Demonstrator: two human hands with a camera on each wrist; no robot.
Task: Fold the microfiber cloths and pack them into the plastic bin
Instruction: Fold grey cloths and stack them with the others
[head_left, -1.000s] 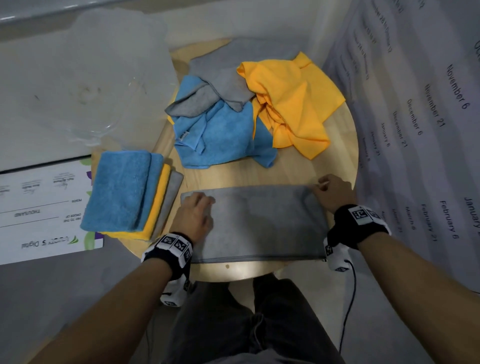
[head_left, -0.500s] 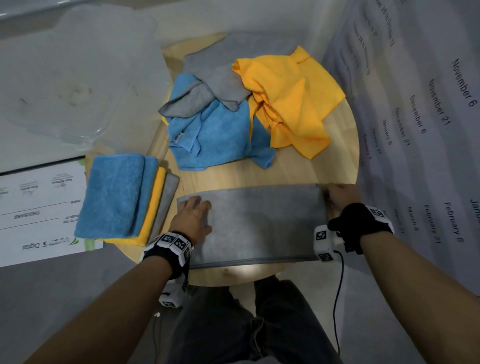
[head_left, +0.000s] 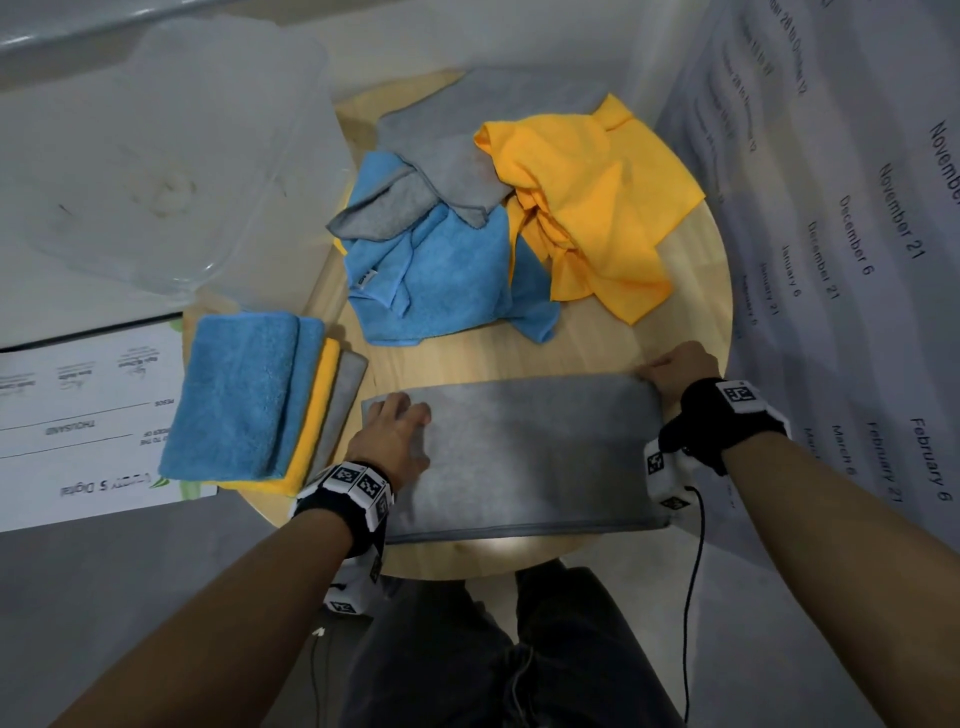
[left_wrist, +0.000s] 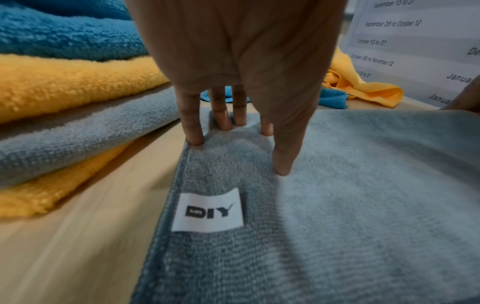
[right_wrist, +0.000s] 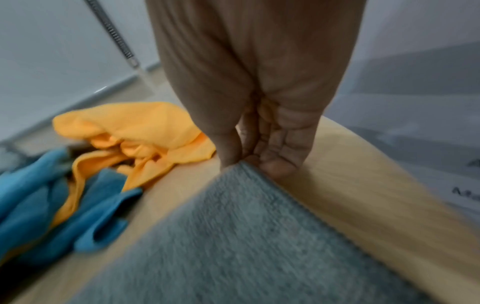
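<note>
A grey cloth (head_left: 524, 452), folded into a long rectangle, lies across the near part of the round wooden table (head_left: 691, 322). My left hand (head_left: 395, 431) presses flat on its left end with straight fingers (left_wrist: 193, 131), near a white DIY label (left_wrist: 209, 210). My right hand (head_left: 675, 369) pinches the cloth's far right corner (right_wrist: 241, 164) between thumb and fingers. A clear plastic bin (head_left: 171, 156) stands at the upper left, beside the table. A folded stack of blue, yellow and grey cloths (head_left: 249, 400) sits at the table's left edge.
A loose heap of blue (head_left: 441, 270), grey (head_left: 457, 156) and yellow (head_left: 587, 202) cloths covers the far half of the table. A printed sheet with dates (head_left: 857, 234) hangs on the right. A white printed board (head_left: 78, 421) lies at the left. My knees are below the table.
My right hand has turned from resting at the cloth's right edge to pinching its far right corner. The left hand stays pressed on the left end. The camera view shifted slightly.
</note>
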